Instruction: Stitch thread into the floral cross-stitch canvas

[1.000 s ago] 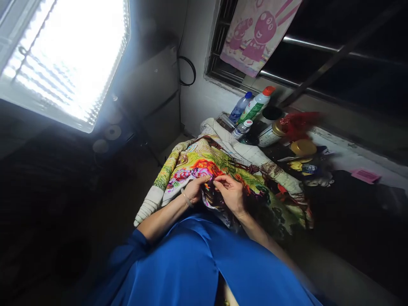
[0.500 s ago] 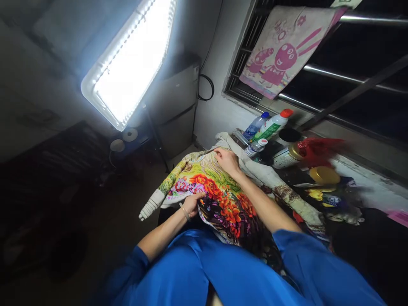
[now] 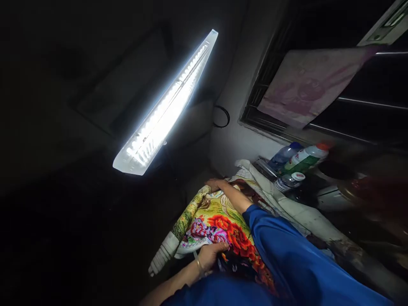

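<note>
Cloth (image 3: 239,238) with red and pink flowers on yellow, green and dark ground spreads in front of the person, between a narrow patterned roll (image 3: 188,214) along its left side and a longer pale roll (image 3: 302,219) running down its right. The patterned roll ends in a bare whitish stub pointing toward the lower left.

The left hand (image 3: 208,256) grips the cloth at its near edge, thumb lying flat on top beside the pink flowers and the other fingers mostly hidden underneath. A pale bangle (image 3: 199,265) circles that wrist. The right hand (image 3: 214,184) reaches across to the far left corner and rests at the upper end of the patterned roll; it is small and dim there, so I cannot tell whether its fingers are closed on anything. Its blue sleeve (image 3: 283,244) crosses over the right part of the cloth and hides some of it.

Beyond the pale roll, close to the wall (image 3: 234,136), are a blue-capped bottle (image 3: 283,156), a green and white bottle (image 3: 302,160) with an orange-red cap, and a small clear bottle (image 3: 288,182) with a white cap. A pinkish towel (image 3: 306,85) hangs at the barred window above them. To the upper left of the cloth, a bright lamp (image 3: 168,110) slants, well apart from both hands. A black cable (image 3: 228,117) loops against the wall.
</note>
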Demonstrator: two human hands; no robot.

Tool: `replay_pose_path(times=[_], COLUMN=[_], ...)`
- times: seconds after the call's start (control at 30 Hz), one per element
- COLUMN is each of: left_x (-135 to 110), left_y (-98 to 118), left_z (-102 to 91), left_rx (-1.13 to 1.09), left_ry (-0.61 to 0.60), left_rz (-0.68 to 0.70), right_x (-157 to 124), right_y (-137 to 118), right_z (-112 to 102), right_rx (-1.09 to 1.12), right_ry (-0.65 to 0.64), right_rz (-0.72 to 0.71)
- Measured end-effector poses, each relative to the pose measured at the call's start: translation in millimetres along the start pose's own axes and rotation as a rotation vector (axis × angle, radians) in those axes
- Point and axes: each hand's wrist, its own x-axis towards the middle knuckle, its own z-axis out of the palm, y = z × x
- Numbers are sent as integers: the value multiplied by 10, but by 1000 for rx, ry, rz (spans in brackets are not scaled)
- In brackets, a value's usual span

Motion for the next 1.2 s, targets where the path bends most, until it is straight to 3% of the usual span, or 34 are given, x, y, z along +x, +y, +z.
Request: replay_pose_path(times=[0.03,0.1,0.27,0.37,0.5,0.67,0.9,1.07,1.2], left_x=[-15,-73,-242,-317,-397,-432,-385,-321,-304], left_y=[8,39,137,131,39,-103,-213,-259,-299], left_z=[-23,-38,65,150,195,162,206,238,246], left_rx=[24,81,108,52,34,73,15,-58,-146], left_ry=[1,-19,-55,-154,-176,-130,47,191,221], left_rz=[-10,-39,-140,-159,-138,-127,-56,-53,-38], right_x=[-10,-19,-105,-351,-841,-1269,-1389,-1443,-1455], right_y=[-15,-69,-338,-570,-831,-893,-620,-214,101], right_z=[-79,-296,-971,-1288,-1463,-1355,-954,-694,-460], right_rx=[-49,-111,-214,-478,-571,-507,-412,-363,-359], right_ry=[-86,-140,-107,-98,-69,-13,-42,-117,-20], right_rz=[-37,-85,-118,-248,-175,-19,130,-65,-99])
